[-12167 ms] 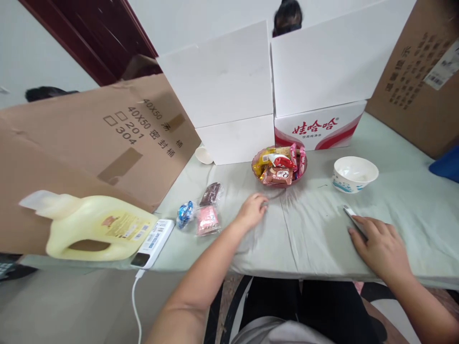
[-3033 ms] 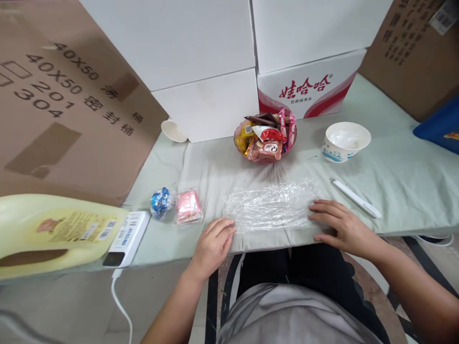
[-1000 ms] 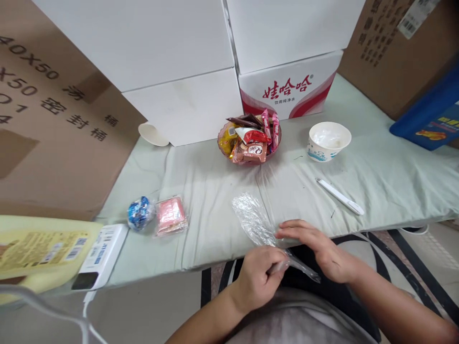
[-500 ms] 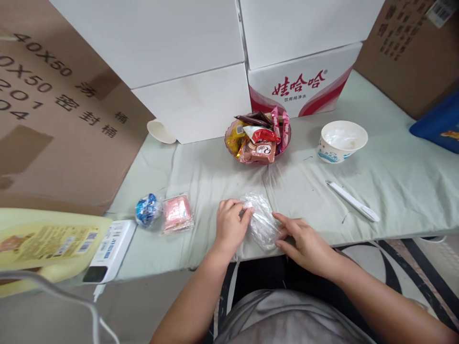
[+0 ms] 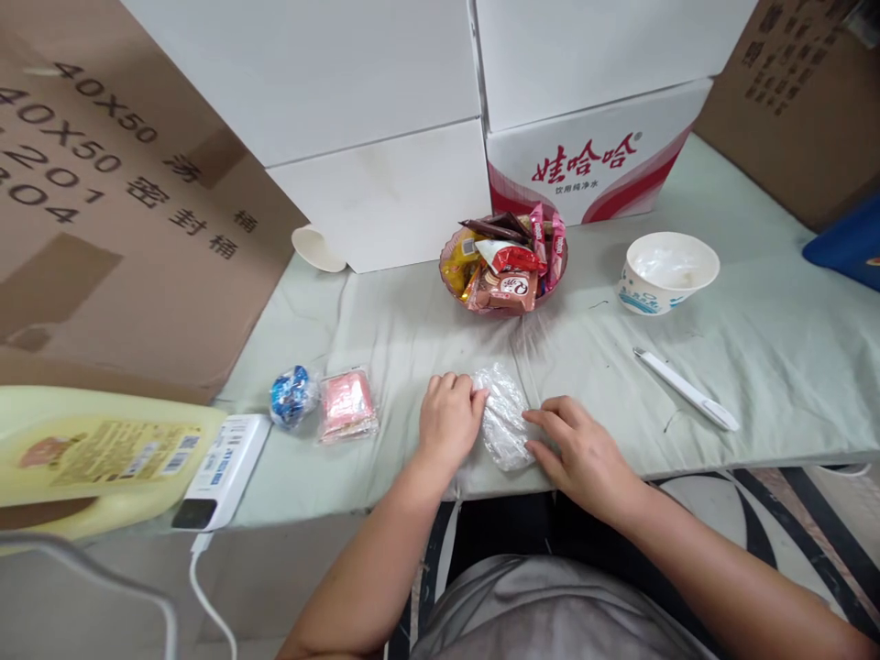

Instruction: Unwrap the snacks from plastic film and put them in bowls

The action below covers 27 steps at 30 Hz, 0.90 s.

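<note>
A crumpled clear plastic bag (image 5: 507,423) lies flat on the cloth-covered table near its front edge. My left hand (image 5: 450,417) grips the upper left edge of the bag, with fingers curled and the thumb on the plastic. On the opposite side, my right hand (image 5: 584,458) holds the bag's right edge lightly between thumb and index finger. Left of my left hand lie a square pink packet (image 5: 347,405) in clear wrapping and a blue ball-shaped item (image 5: 293,396) in clear film.
Behind the bag stands a pink bowl (image 5: 450,295) of wrapped snacks. To the right are a paper bowl (image 5: 646,298) and a white utility knife (image 5: 687,390). A power bank (image 5: 224,472) and yellow jug (image 5: 103,458) lie left. White boxes (image 5: 385,197) line the back.
The plastic bag looks slightly narrower and more gathered between my hands. My left fingers have curled a little more. The whole view has shifted slightly.
</note>
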{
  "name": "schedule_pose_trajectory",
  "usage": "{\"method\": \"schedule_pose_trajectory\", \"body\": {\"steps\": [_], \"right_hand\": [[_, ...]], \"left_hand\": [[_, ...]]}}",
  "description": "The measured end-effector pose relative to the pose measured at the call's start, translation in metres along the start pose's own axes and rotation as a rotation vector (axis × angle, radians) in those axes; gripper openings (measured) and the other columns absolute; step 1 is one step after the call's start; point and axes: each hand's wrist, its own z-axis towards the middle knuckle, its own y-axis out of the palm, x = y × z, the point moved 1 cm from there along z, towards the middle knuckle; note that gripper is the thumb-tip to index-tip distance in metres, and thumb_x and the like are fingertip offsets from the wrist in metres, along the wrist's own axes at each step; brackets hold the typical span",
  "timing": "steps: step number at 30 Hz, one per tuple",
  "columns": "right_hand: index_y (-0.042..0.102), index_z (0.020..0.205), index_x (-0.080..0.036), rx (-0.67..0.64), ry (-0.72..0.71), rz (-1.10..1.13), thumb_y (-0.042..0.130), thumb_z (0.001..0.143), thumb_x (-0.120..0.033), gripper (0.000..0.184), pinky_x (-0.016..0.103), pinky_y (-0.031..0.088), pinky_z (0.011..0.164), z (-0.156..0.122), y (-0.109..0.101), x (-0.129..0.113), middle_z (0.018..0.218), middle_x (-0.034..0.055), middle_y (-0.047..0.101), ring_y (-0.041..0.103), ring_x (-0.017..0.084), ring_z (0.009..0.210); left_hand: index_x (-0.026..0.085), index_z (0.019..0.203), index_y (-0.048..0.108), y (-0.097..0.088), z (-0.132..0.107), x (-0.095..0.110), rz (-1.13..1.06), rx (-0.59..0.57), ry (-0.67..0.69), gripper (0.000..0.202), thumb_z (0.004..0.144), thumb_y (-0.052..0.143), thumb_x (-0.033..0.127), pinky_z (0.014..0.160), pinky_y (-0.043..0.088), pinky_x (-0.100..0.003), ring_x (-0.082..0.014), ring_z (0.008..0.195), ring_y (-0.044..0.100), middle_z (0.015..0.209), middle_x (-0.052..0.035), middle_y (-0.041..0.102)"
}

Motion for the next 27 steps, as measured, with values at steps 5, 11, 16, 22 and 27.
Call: {"method": "schedule_pose_trajectory", "body": {"steps": [5, 11, 16, 22, 27], "right_hand": [[0.051, 0.136, -0.016, -0.122, -0.363, -0.190, 0.063, 0.085, -0.052, 0.063, 0.052, 0.035, 0.110, -0.005, 0.009, -0.010, 0.144, 0.0151, 0.049, 0.039, 0.033, 0.136], [0.038, 0.146, -0.009, -0.159, -0.441, -0.379, 0.071, 0.081, -0.038, 0.079, 0.049, 0.028, 0.114, -0.020, 0.048, -0.007, 0.153, 0.0137, 0.038, 0.034, 0.032, 0.140], [0.049, 0.139, -0.011, -0.043, -0.437, -0.346, 0.054, 0.090, -0.020, 0.049, 0.045, 0.032, 0.111, -0.034, 0.046, -0.008, 0.145, 0.0113, 0.049, 0.041, 0.029, 0.135], [0.065, 0.108, -0.017, 0.064, -0.307, -0.141, 0.052, 0.093, -0.018, 0.020, 0.040, 0.046, 0.092, -0.041, 0.023, -0.008, 0.118, 0.0099, 0.066, 0.059, 0.022, 0.106], [0.065, 0.101, -0.019, 0.068, -0.391, -0.071, 0.053, 0.092, -0.016, 0.015, 0.043, 0.041, 0.102, -0.035, 0.015, -0.010, 0.105, 0.0064, 0.069, 0.056, 0.021, 0.114]], "left_hand": [[0.019, 0.083, 0.059, -0.001, -0.002, -0.003, -0.129, 0.081, -0.078, 0.010, 0.085, 0.064, 0.028, 0.071, 0.046, -0.036, -0.0231, 0.079, 0.056, 0.079, -0.0045, 0.059], [0.019, 0.089, 0.065, -0.007, -0.002, 0.004, -0.216, 0.199, 0.218, 0.011, 0.089, 0.055, 0.015, 0.080, 0.049, -0.036, -0.0212, 0.087, 0.057, 0.087, -0.0062, 0.063], [0.019, 0.099, 0.069, 0.000, -0.003, 0.006, -0.355, 0.021, 0.290, 0.017, 0.089, 0.056, 0.016, 0.082, 0.051, -0.035, -0.0201, 0.090, 0.056, 0.091, -0.0059, 0.064], [0.021, 0.103, 0.069, -0.002, -0.004, 0.012, -0.478, -0.120, 0.449, 0.019, 0.089, 0.058, 0.016, 0.090, 0.049, -0.039, -0.0209, 0.101, 0.057, 0.103, -0.0051, 0.068], [0.021, 0.102, 0.067, -0.004, -0.002, 0.010, -0.535, -0.144, 0.442, 0.017, 0.087, 0.060, 0.017, 0.093, 0.046, -0.040, -0.0212, 0.104, 0.059, 0.105, -0.0051, 0.069]]}}
